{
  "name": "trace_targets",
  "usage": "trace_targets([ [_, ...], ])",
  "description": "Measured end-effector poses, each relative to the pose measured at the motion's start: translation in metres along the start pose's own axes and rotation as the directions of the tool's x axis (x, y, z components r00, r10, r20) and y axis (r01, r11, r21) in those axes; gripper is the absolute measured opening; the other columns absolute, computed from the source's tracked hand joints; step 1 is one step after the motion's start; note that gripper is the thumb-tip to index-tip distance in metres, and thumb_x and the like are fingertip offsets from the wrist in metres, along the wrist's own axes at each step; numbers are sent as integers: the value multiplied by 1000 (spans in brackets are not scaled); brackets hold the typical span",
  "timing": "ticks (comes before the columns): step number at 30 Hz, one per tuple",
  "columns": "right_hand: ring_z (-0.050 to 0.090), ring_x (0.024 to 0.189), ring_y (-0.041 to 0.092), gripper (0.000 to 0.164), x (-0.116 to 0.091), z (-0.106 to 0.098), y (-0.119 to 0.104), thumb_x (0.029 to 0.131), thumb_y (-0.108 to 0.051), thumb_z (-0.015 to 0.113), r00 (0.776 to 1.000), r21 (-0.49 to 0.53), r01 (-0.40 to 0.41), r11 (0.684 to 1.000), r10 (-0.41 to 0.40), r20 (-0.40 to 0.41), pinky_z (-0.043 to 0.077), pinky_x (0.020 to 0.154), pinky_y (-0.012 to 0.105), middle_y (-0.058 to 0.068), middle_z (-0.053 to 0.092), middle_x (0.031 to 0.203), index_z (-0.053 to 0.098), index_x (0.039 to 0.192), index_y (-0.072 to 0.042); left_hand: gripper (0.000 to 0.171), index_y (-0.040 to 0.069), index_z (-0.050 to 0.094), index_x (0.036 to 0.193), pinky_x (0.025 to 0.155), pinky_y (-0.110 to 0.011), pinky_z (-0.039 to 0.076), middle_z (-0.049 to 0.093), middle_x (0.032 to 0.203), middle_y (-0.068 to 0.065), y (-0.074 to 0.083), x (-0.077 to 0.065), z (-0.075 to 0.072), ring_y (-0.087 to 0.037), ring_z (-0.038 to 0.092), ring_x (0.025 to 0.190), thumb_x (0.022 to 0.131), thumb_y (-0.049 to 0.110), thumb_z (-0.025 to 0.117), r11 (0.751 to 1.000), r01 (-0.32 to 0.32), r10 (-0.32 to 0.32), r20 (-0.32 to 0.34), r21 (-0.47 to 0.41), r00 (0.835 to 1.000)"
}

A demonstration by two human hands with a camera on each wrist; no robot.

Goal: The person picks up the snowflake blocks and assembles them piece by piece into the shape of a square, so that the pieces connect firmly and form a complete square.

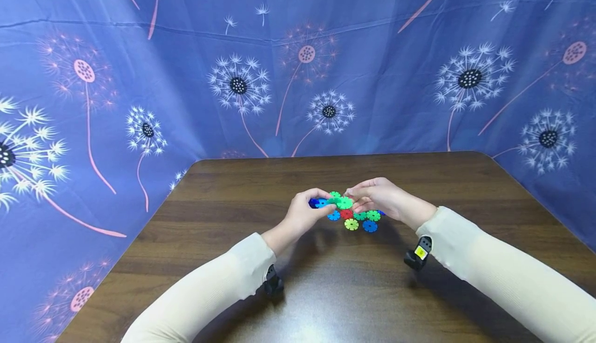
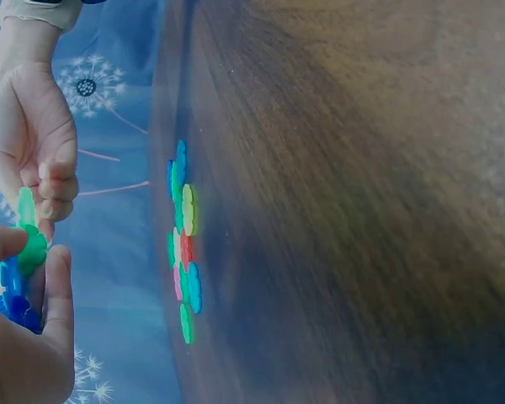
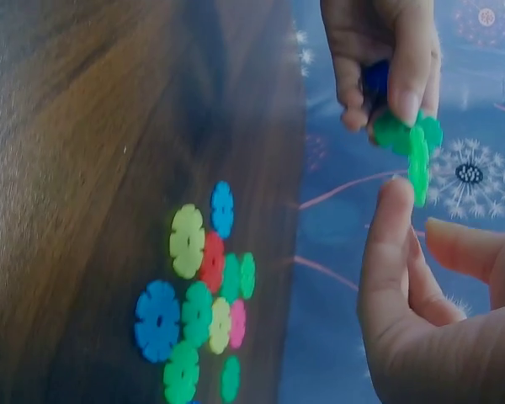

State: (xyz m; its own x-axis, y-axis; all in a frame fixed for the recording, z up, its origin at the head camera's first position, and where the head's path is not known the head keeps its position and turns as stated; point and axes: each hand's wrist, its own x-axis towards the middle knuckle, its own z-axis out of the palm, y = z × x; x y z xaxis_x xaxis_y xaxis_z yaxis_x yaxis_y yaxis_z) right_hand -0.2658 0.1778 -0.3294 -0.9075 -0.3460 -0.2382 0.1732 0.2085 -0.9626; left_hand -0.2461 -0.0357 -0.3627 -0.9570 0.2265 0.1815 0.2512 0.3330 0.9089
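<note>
L hand (image 1: pixel 300 211) pinches the joined blue-green discs (image 3: pixel 397 137) above the table (image 1: pixel 354 278), nr loose discs (image 3: pixel 198 313). R hand (image 1: pixel 384 198), fingers part-curled, thumb apart, seems to hold nothing. Tip: keep L steady, align slots, press straight, esp. w/ thin rims.

2 arms reach forward and slant inward; the left arm (image 1: pixel 209 286) comes from the lower left, the right arm (image 1: pixel 507 276) from the lower right; both wrists are bare past the sleeve ends. The left hand (image 1: pixel 300 213) pinches, its thumb (image 2: pixel 59 290) opposed to a bent finger (image 2: pixel 4 242); the right hand (image 1: pixel 386 199) faces it, near but apart, its fingers bent and a gap between 2 of the digits; its fingers partly hide one another, so whether they touch anything is hard to tell.
</note>
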Motion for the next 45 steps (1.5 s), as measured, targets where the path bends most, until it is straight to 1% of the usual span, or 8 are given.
trace_targets([
  [2, 68, 72, 13, 45, 1, -3, 1, 95, -14, 61, 1000, 22, -5, 1000, 6, -26, 58, 78, 30, 2, 69, 84, 48, 127, 16, 20, 10, 72, 100, 71, -21, 50, 71, 101, -6, -1, -1, -1, -9, 58, 81, 83, 19, 77, 1000, -6, 6, -9, 2, 1000],
  [5, 69, 73, 13, 45, 4, -6, 2, 95, -11, 61, 999, 27, 0, 1000, 1, -51, 58, 78, 29, 4, 69, 83, 46, 127, 17, 20, 9, 72, 99, 71, -21, 50, 71, 100, -6, -2, -1, -1, -9, 56, 80, 82, 18, 78, 1000, -15, 15, -19, 3, 1000],
  [16, 70, 77, 17, 36, 16, -8, 12, 92, -10, 66, 989, -110, 18, 994, -34, -141, 55, 88, 42, 5, 71, 83, 57, 116, 15, 21, 7, 72, 100, 71, -21, 50, 71, 100, -9, -4, -3, -2, -9, 56, 79, 81, 15, 78, 1000, -27, 26, -16, -12, 1000],
  [25, 69, 68, 14, 32, 31, -9, 19, 90, -6, 66, 980, -179, 2, 984, -38, -195, 58, 80, 36, 8, 71, 85, 58, 112, 17, 22, 8, 72, 100, 72, -21, 50, 70, 101, -8, -5, -2, -2, -9, 56, 81, 81, 16, 78, 1000, 4, -5, -30, -30, 1000],
  [29, 69, 73, 18, 32, 36, -11, 20, 88, -5, 67, 975, -240, -19, 971, -35, -219, 58, 83, 39, 13, 71, 89, 60, 112, 16, 22, 9, 72, 100, 72, -21, 50, 70, 102, -7, -5, -2, -3, -10, 57, 81, 82, 18, 78, 1000, 5, -6, -27, -28, 1000],
  [36, 69, 91, 29, 34, 42, -16, 26, 83, -7, 74, 971, -332, -69, 941, -13, -238, 55, 88, 41, 21, 63, 109, 63, 110, 10, 19, 8, 72, 98, 72, -21, 50, 69, 101, -7, -10, -3, -5, -9, 57, 80, 82, 16, 78, 1000, 3, -4, -34, -28, 999],
  [39, 68, 89, 28, 37, 44, -16, 28, 80, -10, 78, 967, -372, -92, 924, -7, -255, 56, 87, 40, 23, 60, 117, 64, 109, 8, 18, 8, 72, 98, 71, -21, 49, 70, 100, -7, -9, -4, -6, -8, 56, 79, 82, 15, 78, 1000, 1, -2, -33, -30, 999],
  [45, 66, 78, 18, 37, 48, -13, 28, 75, -13, 83, 948, -459, -134, 878, -20, -317, 55, 81, 34, 25, 57, 124, 69, 105, 4, 19, 8, 72, 98, 71, -21, 50, 70, 99, -7, -9, -3, -7, -7, 56, 79, 82, 16, 78, 1000, -2, 1, -31, -31, 1000],
])
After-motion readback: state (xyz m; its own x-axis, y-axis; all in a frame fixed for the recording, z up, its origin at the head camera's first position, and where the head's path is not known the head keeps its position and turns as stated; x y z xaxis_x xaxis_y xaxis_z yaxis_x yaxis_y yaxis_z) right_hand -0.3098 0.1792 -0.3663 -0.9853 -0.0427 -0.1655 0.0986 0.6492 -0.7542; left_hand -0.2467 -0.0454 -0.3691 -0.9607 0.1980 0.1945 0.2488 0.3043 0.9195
